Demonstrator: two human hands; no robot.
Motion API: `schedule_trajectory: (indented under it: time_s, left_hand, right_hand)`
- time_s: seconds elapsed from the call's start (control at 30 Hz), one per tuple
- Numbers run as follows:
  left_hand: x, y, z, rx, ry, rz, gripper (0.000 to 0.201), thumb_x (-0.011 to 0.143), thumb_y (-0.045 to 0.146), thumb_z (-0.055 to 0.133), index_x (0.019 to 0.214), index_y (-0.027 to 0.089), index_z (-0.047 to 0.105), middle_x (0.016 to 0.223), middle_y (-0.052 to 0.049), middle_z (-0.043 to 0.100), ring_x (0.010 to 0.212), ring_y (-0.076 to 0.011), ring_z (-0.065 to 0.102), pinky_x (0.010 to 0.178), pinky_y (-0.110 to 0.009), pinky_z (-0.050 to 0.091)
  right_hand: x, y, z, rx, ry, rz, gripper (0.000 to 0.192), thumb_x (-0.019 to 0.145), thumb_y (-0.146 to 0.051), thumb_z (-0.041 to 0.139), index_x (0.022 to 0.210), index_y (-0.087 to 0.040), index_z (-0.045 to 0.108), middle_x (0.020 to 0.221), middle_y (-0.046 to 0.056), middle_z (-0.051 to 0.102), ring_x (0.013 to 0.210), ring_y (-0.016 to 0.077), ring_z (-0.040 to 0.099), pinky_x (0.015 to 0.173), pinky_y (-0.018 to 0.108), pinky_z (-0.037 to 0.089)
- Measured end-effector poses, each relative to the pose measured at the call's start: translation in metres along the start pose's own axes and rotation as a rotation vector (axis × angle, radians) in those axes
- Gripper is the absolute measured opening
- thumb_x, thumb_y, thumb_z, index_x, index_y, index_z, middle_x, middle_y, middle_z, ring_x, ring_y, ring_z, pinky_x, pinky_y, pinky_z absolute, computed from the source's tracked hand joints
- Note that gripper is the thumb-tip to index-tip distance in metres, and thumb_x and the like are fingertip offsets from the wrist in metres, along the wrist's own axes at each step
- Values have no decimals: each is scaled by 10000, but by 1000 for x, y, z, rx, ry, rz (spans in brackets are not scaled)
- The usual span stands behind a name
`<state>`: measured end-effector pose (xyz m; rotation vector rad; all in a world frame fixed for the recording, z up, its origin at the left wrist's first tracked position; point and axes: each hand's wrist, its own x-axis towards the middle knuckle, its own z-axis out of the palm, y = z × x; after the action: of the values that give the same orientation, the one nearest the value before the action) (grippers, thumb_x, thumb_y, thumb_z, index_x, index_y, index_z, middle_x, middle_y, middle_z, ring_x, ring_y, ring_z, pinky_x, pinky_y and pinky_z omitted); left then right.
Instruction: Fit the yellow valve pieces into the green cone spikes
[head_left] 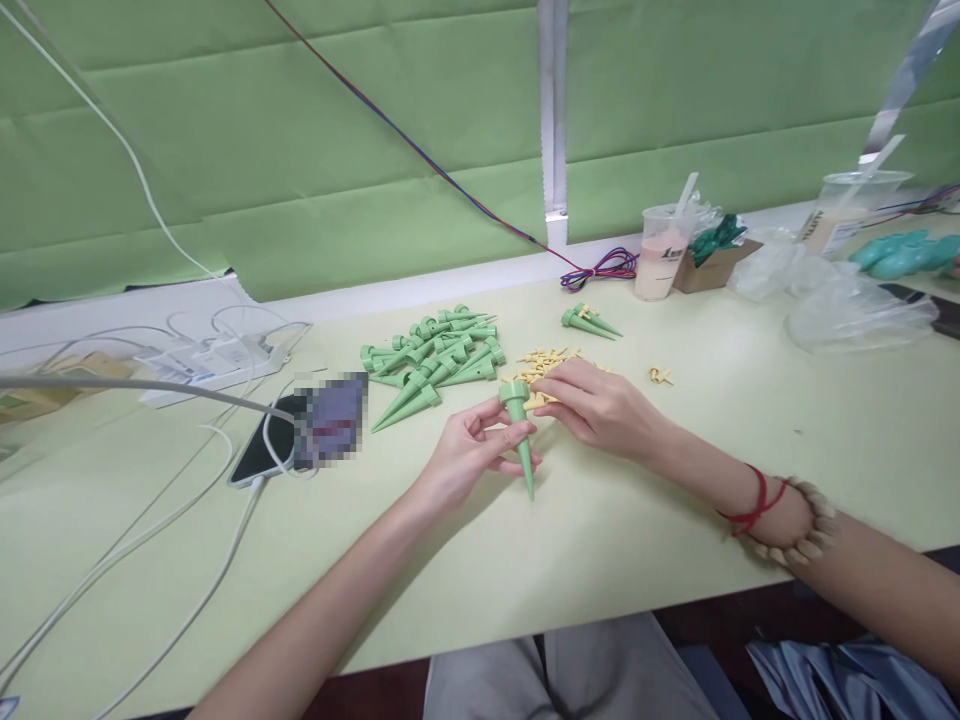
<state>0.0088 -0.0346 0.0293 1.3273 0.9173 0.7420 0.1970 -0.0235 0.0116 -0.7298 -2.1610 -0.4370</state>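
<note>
A green plastic watering spike [516, 408] stands tilted in my left hand [472, 445], cap end up and point down, above the table. My left thumb and fingers close around its shaft. Beside the cap, my right hand [592, 405] is closed in a pinch, with a small yellow plastic piece [535, 401] at its fingertips, partly hidden. Behind my right hand lies a heap of small yellow pieces [551, 362]. Farther back on the left is a pile of green spikes [442, 355]. A few spikes with yellow pieces on them [589, 321] lie apart at the back.
A phone [270, 440] with cables and a power strip [217, 360] occupy the table's left side. At the back right stand a drink cup [660, 255], a cardboard box [712, 268], another cup [832, 225] and plastic bags [847, 310]. One yellow piece [660, 376] lies alone.
</note>
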Motion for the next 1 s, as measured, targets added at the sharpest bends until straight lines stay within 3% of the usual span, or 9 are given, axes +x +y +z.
schedule_trajectory:
  time_s: [0.13, 0.33, 0.47, 0.6, 0.73, 0.77, 0.83, 0.93, 1.0]
  left_hand:
    - [1, -7, 5, 14, 44, 18, 365, 658, 365, 679, 952, 167, 595, 907, -23, 592, 647, -146, 654, 558, -250, 556]
    - [1, -12, 9, 41, 87, 65, 406, 643, 358, 684, 986, 164, 588, 807, -6, 580, 651, -161, 657, 548, -242, 552]
    - [-1, -14, 11, 106, 171, 159, 454, 660, 335, 671, 1074, 180, 568, 765, 8, 577, 698, -161, 647, 602, -261, 558]
    - [-4, -14, 11, 217, 283, 269, 601, 669, 302, 666, 1231, 203, 478, 711, 23, 588, 700, -137, 615, 664, -277, 556]
    - [-5, -9, 10, 276, 328, 283, 611, 623, 293, 705, 1200, 218, 515, 708, 36, 551, 631, -106, 591, 612, -240, 551]
    - [-4, -7, 9, 244, 310, 251, 588, 614, 300, 711, 1170, 220, 537, 728, 33, 547, 625, -107, 595, 584, -235, 550]
    - [-2, -5, 8, 160, 249, 175, 509, 613, 323, 709, 1093, 215, 578, 782, 20, 553, 627, -118, 616, 537, -230, 548]
    - [1, -4, 5, 82, 195, 99, 399, 619, 349, 708, 973, 190, 618, 808, 6, 563, 619, -138, 643, 498, -218, 543]
    - [2, -4, 3, 49, 173, 53, 365, 617, 347, 716, 922, 168, 625, 792, 0, 571, 610, -142, 648, 481, -203, 535]
  right_hand:
    - [2, 0, -3, 9, -62, 20, 210, 893, -241, 414, 839, -129, 583, 721, 72, 578, 697, 167, 518, 618, 265, 430]
    - [3, 2, -7, 152, -239, 61, 294, 915, -268, 348, 758, -139, 560, 723, 67, 546, 706, 158, 488, 623, 256, 393]
    - [5, -9, -4, 394, -241, 291, 322, 906, -259, 363, 648, -155, 525, 612, 11, 494, 595, 112, 455, 586, 231, 359]
    - [8, -26, 0, 692, -242, 651, 365, 903, -329, 339, 614, -164, 487, 545, -27, 449, 472, 80, 430, 526, 220, 363]
    - [10, -29, 1, 1158, -385, 877, 493, 887, -527, 210, 588, -186, 403, 475, -70, 277, 377, 70, 316, 464, 227, 406]
    - [10, -27, 1, 1183, -410, 870, 517, 884, -544, 181, 583, -186, 402, 470, -71, 259, 383, 74, 311, 460, 228, 408]
    - [9, -22, -2, 1003, -375, 788, 520, 887, -537, 201, 606, -175, 447, 488, -52, 323, 432, 86, 365, 479, 227, 401]
    - [7, -13, -6, 511, -241, 525, 371, 874, -474, 368, 768, -157, 529, 639, 7, 495, 589, 116, 471, 556, 236, 390]
    - [6, -7, -8, 313, -233, 316, 305, 870, -431, 418, 840, -153, 539, 740, 42, 550, 681, 140, 502, 605, 247, 396]
